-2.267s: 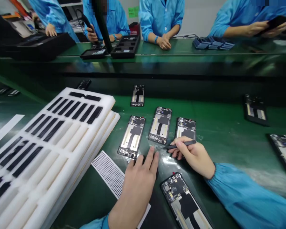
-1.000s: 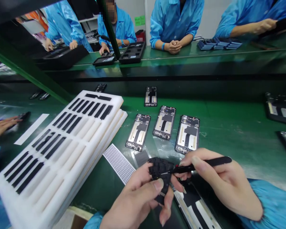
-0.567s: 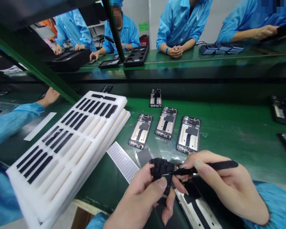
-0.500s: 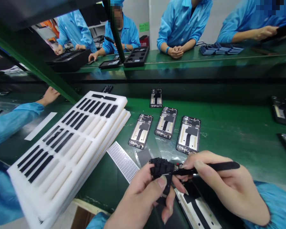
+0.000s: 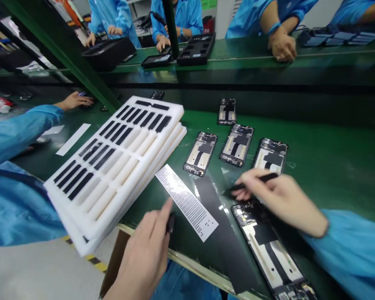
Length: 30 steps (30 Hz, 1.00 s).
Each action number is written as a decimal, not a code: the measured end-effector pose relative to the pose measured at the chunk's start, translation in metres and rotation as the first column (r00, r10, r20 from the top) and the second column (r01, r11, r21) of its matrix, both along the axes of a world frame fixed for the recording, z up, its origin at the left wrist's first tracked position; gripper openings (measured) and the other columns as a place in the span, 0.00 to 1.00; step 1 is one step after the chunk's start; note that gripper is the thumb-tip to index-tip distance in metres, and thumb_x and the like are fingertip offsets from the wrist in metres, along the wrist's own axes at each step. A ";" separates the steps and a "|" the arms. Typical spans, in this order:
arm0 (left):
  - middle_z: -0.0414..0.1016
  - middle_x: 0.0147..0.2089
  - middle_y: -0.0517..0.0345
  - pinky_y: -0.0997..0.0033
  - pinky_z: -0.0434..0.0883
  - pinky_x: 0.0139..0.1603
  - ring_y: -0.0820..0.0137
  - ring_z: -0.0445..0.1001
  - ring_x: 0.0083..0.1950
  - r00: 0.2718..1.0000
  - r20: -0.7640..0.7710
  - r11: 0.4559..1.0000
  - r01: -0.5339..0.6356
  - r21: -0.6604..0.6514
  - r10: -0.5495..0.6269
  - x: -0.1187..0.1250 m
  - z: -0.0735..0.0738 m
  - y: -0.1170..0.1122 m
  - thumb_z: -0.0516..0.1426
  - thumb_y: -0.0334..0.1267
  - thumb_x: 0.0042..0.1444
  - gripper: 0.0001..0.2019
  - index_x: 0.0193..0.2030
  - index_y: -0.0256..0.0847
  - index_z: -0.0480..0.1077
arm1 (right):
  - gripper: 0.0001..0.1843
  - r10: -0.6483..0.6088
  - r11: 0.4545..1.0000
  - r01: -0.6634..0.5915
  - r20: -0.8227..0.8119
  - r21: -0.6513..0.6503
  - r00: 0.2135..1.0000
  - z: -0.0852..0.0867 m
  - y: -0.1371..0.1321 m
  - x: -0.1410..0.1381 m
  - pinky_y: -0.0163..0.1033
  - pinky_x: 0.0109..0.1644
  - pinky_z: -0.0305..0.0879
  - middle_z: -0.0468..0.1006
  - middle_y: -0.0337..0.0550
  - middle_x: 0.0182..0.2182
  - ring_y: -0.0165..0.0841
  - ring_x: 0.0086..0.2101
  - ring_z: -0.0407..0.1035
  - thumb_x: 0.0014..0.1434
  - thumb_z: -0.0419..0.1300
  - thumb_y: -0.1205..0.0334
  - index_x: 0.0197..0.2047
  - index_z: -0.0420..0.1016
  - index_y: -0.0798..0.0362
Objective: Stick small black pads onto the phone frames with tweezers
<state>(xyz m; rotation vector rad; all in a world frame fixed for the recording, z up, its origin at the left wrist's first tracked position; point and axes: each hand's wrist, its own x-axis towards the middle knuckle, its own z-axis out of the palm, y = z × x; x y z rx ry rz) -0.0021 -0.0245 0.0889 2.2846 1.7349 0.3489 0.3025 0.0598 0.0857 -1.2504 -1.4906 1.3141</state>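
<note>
Low at six o'clock, the left hand (image 5: pixel 146 246) reaches over the near edge of the green counter (image 5: pixel 325 158), fingers together, with a small dark piece (image 5: pixel 170 223) pinched at the fingertips; blur makes it hard to say what the piece is. Just beside it at two o'clock lies a white dotted strip (image 5: pixel 187 202), and beyond that a long black sheet (image 5: pixel 218 216). The right hand (image 5: pixel 281 198), at four o'clock, is closed on black tweezers (image 5: pixel 253 183), tips touching the counter near the sheet's far end. Under that hand, running toward five o'clock, lies a phone frame (image 5: pixel 268 250), open side up. Three more frames (image 5: pixel 237 143) sit in a row at one o'clock. A stack of white foam trays (image 5: pixel 118 162) with black strips in their slots fills nine to eleven o'clock. Another person's sleeve (image 5: pixel 15 129) shows at nine o'clock.
</note>
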 end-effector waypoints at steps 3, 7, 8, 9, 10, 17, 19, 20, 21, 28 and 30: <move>0.69 0.65 0.44 0.63 0.74 0.48 0.59 0.74 0.52 0.933 -0.260 0.968 0.247 -0.033 -0.247 -0.009 -0.014 -0.021 0.46 0.22 0.62 0.31 0.72 0.43 0.58 | 0.18 0.266 0.962 -0.265 0.002 -0.068 0.964 -0.023 -0.019 -0.031 0.37 0.40 0.78 0.83 0.47 0.36 0.35 0.34 0.80 0.71 0.55 0.50 0.41 0.78 0.55; 0.51 0.77 0.46 0.55 0.77 0.44 0.56 0.74 0.48 0.804 -0.342 0.873 0.432 -0.226 -0.486 0.003 -0.016 -0.026 0.51 0.27 0.59 0.33 0.73 0.42 0.56 | 0.14 0.364 0.931 -0.365 0.067 0.012 0.929 -0.038 -0.036 -0.042 0.34 0.39 0.75 0.83 0.47 0.38 0.32 0.35 0.79 0.73 0.52 0.57 0.44 0.76 0.55; 0.49 0.77 0.46 0.55 0.77 0.42 0.56 0.74 0.47 0.789 -0.321 0.850 0.455 -0.266 -0.523 0.006 -0.015 -0.025 0.52 0.28 0.59 0.33 0.73 0.42 0.56 | 0.13 0.373 0.924 -0.380 0.105 0.048 0.922 -0.040 -0.036 -0.040 0.33 0.39 0.74 0.83 0.47 0.38 0.32 0.35 0.79 0.72 0.52 0.59 0.44 0.77 0.54; 0.48 0.77 0.46 0.55 0.77 0.42 0.56 0.74 0.47 0.782 -0.301 0.833 0.468 -0.295 -0.545 0.008 -0.015 -0.024 0.53 0.29 0.60 0.33 0.73 0.43 0.56 | 0.12 0.377 0.917 -0.390 0.136 0.083 0.916 -0.040 -0.035 -0.038 0.33 0.39 0.73 0.83 0.46 0.37 0.31 0.34 0.78 0.72 0.53 0.60 0.44 0.77 0.53; 0.48 0.77 0.47 0.54 0.77 0.43 0.56 0.74 0.47 0.781 -0.286 0.824 0.471 -0.315 -0.556 0.009 -0.015 -0.022 0.53 0.29 0.60 0.33 0.73 0.44 0.55 | 0.11 0.377 0.911 -0.396 0.159 0.113 0.912 -0.040 -0.034 -0.037 0.33 0.40 0.73 0.83 0.46 0.37 0.32 0.35 0.79 0.71 0.54 0.61 0.44 0.77 0.53; 0.46 0.77 0.40 0.47 0.79 0.38 0.51 0.75 0.47 0.787 -0.247 0.811 0.475 -0.342 -0.565 0.008 -0.015 -0.020 0.54 0.25 0.54 0.39 0.74 0.40 0.53 | 0.09 0.413 0.881 -0.446 0.207 0.156 0.887 -0.034 -0.028 -0.035 0.33 0.42 0.75 0.84 0.45 0.37 0.33 0.37 0.80 0.69 0.56 0.66 0.45 0.78 0.51; 0.48 0.77 0.41 0.48 0.79 0.37 0.52 0.75 0.45 0.779 -0.243 0.801 0.486 -0.349 -0.578 0.010 -0.015 -0.020 0.53 0.24 0.54 0.38 0.73 0.41 0.55 | 0.09 0.454 0.863 -0.485 0.201 0.142 0.868 -0.033 -0.027 -0.034 0.34 0.41 0.75 0.84 0.45 0.38 0.33 0.37 0.80 0.69 0.55 0.67 0.46 0.77 0.52; 0.49 0.76 0.41 0.48 0.80 0.36 0.52 0.75 0.45 0.776 -0.242 0.799 0.490 -0.350 -0.582 0.011 -0.015 -0.020 0.53 0.24 0.55 0.37 0.73 0.42 0.56 | 0.10 0.469 0.856 -0.497 0.194 0.139 0.862 -0.032 -0.027 -0.034 0.34 0.41 0.75 0.84 0.45 0.38 0.33 0.38 0.80 0.68 0.55 0.68 0.47 0.77 0.52; 0.50 0.76 0.41 0.48 0.80 0.36 0.52 0.76 0.45 0.777 -0.248 0.802 0.487 -0.346 -0.578 0.012 -0.015 -0.020 0.52 0.24 0.56 0.36 0.73 0.43 0.57 | 0.10 0.480 0.851 -0.507 0.188 0.138 0.857 -0.032 -0.027 -0.033 0.34 0.41 0.75 0.84 0.44 0.38 0.33 0.38 0.79 0.68 0.56 0.68 0.47 0.77 0.51; 0.53 0.75 0.43 0.50 0.80 0.35 0.52 0.77 0.46 0.789 -0.229 0.807 0.487 -0.334 -0.570 0.013 -0.013 -0.020 0.48 0.25 0.62 0.31 0.73 0.43 0.57 | 0.10 0.533 0.819 -0.554 0.160 0.153 0.831 -0.031 -0.024 -0.032 0.37 0.39 0.72 0.82 0.45 0.37 0.34 0.36 0.77 0.70 0.55 0.67 0.49 0.76 0.51; 0.52 0.76 0.44 0.51 0.80 0.36 0.51 0.76 0.48 0.799 -0.221 0.814 0.478 -0.331 -0.559 0.012 -0.013 -0.021 0.48 0.26 0.63 0.32 0.73 0.44 0.56 | 0.10 0.545 0.809 -0.565 0.156 0.159 0.824 -0.032 -0.025 -0.032 0.38 0.38 0.72 0.81 0.46 0.36 0.35 0.35 0.77 0.70 0.54 0.67 0.49 0.76 0.52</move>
